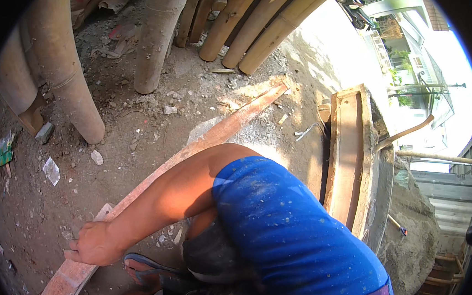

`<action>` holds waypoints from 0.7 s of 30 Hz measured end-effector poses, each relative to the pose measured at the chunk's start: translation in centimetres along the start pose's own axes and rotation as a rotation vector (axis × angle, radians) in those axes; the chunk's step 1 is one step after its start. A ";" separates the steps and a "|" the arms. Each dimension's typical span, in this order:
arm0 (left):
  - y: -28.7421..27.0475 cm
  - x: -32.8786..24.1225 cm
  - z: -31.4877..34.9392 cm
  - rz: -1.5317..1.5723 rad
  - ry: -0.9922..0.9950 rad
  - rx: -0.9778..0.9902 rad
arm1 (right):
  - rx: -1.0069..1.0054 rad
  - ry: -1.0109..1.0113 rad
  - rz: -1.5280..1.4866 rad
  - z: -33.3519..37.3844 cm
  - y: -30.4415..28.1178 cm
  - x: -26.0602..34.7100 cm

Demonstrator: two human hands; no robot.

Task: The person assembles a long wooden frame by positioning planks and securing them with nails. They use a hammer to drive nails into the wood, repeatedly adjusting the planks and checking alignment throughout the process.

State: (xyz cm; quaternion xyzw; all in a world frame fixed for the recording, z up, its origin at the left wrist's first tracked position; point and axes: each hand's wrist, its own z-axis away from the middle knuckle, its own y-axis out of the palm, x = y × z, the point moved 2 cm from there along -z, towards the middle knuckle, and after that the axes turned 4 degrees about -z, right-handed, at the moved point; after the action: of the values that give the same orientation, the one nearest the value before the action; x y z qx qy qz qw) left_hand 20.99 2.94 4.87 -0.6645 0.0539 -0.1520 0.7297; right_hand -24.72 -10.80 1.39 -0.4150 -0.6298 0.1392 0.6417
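Observation:
My right arm, in a blue sleeve with pale specks, bends across the view from the lower right. My right hand [92, 243] is closed over a long, narrow, reddish wooden plank [214, 136], near its lower left end. The fingers curl down at the plank's side, and the fingertips are partly hidden. A short pale wood end [104, 211] shows just above the wrist; whether it is a separate piece I cannot tell. The plank lies on the dirt, slanting away to the upper right. Below the arm are a foot in a sandal [136, 268] and dark cloth over a knee [214, 254]. My left hand is out of sight.
Thick bamboo poles [159, 36] stand at the back and left. Stones and litter, including a crumpled silvery wrapper [51, 171], dot the dirt ground. A wooden trough-like frame [349, 156] stands at the right, beside a grey sand heap [413, 222]. Corrugated sheeting [445, 197] stands beyond.

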 end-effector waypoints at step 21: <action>-5.6 -8.0 -4.4 -0.008 0.167 -0.297 | 0.126 0.126 0.055 -0.2 0.3 0.2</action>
State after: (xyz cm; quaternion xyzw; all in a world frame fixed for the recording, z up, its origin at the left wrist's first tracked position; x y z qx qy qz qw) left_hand 11.35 0.73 8.95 -0.7505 0.1335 -0.2001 0.6156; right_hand -24.46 -10.57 1.34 -0.3987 -0.5664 0.1697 0.7010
